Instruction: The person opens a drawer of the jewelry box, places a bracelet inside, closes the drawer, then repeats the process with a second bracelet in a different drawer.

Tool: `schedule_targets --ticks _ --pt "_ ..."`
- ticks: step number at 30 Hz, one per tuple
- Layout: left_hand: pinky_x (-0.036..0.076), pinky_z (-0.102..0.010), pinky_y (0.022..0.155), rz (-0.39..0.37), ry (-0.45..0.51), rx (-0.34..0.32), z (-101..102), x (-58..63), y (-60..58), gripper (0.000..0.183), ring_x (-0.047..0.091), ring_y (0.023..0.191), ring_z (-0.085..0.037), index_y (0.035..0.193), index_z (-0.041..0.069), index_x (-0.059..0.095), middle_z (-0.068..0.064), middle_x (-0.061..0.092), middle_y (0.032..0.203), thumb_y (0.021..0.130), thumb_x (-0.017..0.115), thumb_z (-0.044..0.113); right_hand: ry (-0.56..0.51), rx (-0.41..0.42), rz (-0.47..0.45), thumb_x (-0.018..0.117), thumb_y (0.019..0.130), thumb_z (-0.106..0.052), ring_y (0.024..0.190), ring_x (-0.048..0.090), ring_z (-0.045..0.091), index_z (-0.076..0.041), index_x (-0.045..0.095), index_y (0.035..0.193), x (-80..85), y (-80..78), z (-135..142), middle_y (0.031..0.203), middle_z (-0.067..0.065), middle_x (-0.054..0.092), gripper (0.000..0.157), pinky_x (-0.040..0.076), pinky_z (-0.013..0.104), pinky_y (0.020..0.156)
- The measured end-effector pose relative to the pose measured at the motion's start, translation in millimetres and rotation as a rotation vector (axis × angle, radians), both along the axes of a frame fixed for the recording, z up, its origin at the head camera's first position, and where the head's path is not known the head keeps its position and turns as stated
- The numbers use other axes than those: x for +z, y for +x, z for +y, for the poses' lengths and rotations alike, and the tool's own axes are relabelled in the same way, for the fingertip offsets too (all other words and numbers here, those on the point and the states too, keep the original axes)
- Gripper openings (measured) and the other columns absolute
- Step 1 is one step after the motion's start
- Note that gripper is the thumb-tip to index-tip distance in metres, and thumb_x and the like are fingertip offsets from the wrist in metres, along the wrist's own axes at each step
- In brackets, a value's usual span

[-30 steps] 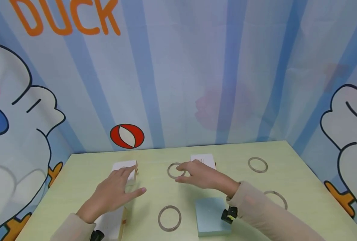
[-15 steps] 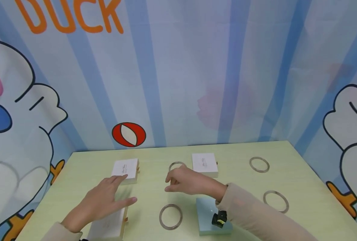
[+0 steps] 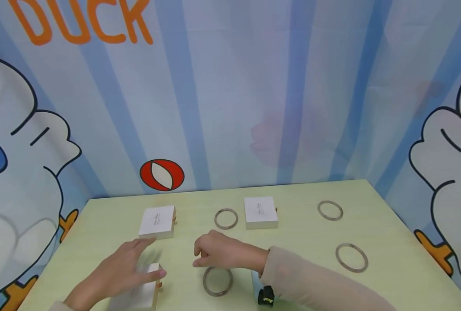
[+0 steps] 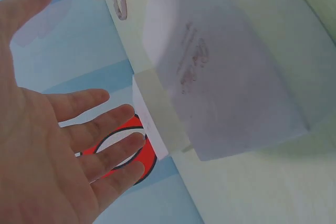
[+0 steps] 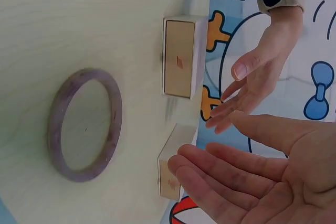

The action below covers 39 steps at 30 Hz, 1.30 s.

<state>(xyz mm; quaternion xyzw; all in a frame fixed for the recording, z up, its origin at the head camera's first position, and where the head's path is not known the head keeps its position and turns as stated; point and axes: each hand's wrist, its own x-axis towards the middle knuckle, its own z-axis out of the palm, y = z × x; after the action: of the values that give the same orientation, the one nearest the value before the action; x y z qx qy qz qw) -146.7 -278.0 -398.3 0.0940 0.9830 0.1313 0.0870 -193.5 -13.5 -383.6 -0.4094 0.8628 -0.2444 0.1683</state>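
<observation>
My left hand (image 3: 115, 274) hovers with fingers spread over the near-left white box (image 3: 137, 299) and holds nothing. In the left wrist view its palm (image 4: 47, 150) faces the camera, beside the box's printed lid (image 4: 220, 77). My right hand (image 3: 226, 250), fingers loosely bent around nothing, is just beyond the near bangle (image 3: 216, 294) and hides part of its far edge. The right wrist view shows that mottled purple-grey bangle (image 5: 55, 124) lying flat, apart from the right hand's fingers (image 5: 226, 174). A light blue box (image 3: 255, 287) is mostly hidden under the right sleeve.
More white boxes stand at the far left (image 3: 158, 220) and far middle (image 3: 261, 209). Other bangles lie at the far middle (image 3: 225, 228), far right (image 3: 332, 219) and near right (image 3: 356, 271). A printed striped curtain (image 3: 238, 95) rises behind the pale table (image 3: 292, 255).
Both hands have drawn back toward me, the right also leftward, from the far-middle bangle to beside the near one. Its fingers look more bent. The boxes and bangles stay where they were.
</observation>
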Motion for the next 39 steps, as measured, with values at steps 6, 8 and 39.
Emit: schedule_targets --ticks 6,8,39 --pt "0.046 -0.064 0.093 -0.022 -0.008 -0.036 -5.1 -5.8 2.6 0.103 0.047 0.125 -0.040 0.143 0.003 0.050 -0.020 0.051 0.141 0.073 0.070 0.075 0.045 -0.053 0.026 0.075 0.091 -0.018 0.070 0.057 0.001 -0.004 0.075 0.097 -8.1 5.3 -17.6 0.076 -0.006 0.065 0.015 0.046 0.014 0.069" --pt "0.045 -0.064 0.094 -0.040 -0.006 -0.024 -6.2 -7.5 3.1 0.105 0.047 0.125 -0.039 0.144 0.004 0.050 -0.019 0.050 0.142 0.070 0.072 0.075 0.058 -0.070 0.049 0.076 0.090 -0.019 0.068 0.055 0.001 -0.006 0.076 0.092 -11.8 7.0 -24.1 0.075 -0.007 0.065 0.013 0.045 0.014 0.066" --pt "0.046 -0.062 0.094 -0.290 0.084 0.026 -7.9 -28.0 1.1 0.112 0.050 0.116 -0.029 0.142 0.012 0.052 -0.013 0.051 0.139 0.050 0.093 0.062 -0.024 -0.143 -0.095 0.075 0.091 -0.015 0.058 0.053 0.001 -0.004 0.076 0.084 -49.9 20.6 -59.1 0.074 -0.003 0.071 0.013 0.046 0.014 0.056"
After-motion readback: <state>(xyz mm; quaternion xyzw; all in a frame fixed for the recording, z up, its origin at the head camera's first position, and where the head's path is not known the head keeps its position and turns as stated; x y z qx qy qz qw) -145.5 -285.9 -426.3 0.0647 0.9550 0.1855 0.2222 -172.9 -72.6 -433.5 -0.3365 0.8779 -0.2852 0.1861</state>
